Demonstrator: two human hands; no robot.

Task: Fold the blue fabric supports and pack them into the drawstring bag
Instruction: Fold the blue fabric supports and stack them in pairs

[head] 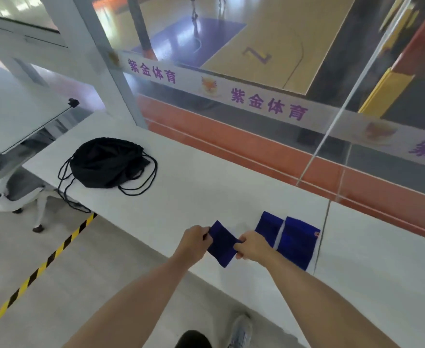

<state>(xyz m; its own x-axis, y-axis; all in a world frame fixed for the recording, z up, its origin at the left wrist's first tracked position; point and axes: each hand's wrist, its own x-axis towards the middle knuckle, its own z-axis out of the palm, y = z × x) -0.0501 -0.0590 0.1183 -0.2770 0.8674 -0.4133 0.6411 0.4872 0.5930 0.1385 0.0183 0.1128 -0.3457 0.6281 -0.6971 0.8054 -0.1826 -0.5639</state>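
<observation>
A small blue fabric support (222, 243) is stretched between both hands just above the white table's (206, 187) near edge. My left hand (193, 243) pinches its left corner and my right hand (252, 244) pinches its right side. Two more blue supports lie flat on the table to the right: a narrow one (267, 226) and a wider one (298, 242), side by side and nearly touching. The black drawstring bag (107, 162) lies crumpled at the far left of the table, its cords looping over the edge.
A glass wall with a purple-lettered band (256, 99) runs along the table's far side. A white office chair (13, 194) stands left of the table. Yellow-black floor tape (43, 264) crosses the floor. A whiteboard (18, 109) leans at the far left.
</observation>
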